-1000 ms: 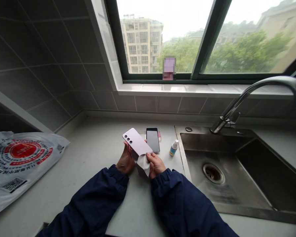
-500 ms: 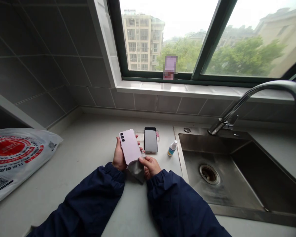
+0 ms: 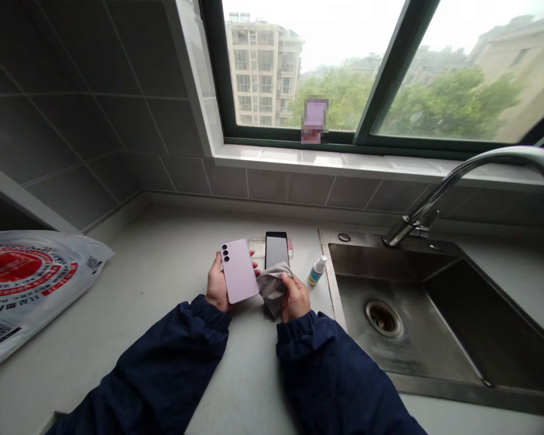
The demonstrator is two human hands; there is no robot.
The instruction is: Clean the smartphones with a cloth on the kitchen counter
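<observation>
My left hand [image 3: 216, 286] grips a pale lilac phone [image 3: 238, 270], back side up with its three camera lenses at the top left. Beside it my right hand [image 3: 295, 297] is closed on a grey cleaning cloth [image 3: 272, 286], which now hangs apart from the lilac phone. Just beyond the cloth a second phone [image 3: 277, 248] with a dark screen lies flat on the counter, partly on a clear case [image 3: 256, 246]. A small spray bottle [image 3: 318, 270] with a white top stands to the right of the hands.
A steel sink [image 3: 430, 314] with a curved tap [image 3: 439, 193] fills the right side. A white plastic bag [image 3: 22, 284] with red print lies at the left on the grey counter [image 3: 163, 272]. Tiled walls and a window sill [image 3: 344, 162] close the back.
The lilac phone has turned more upright in my left hand. My right hand has drawn the cloth off the phone's lower end and moved it to the right.
</observation>
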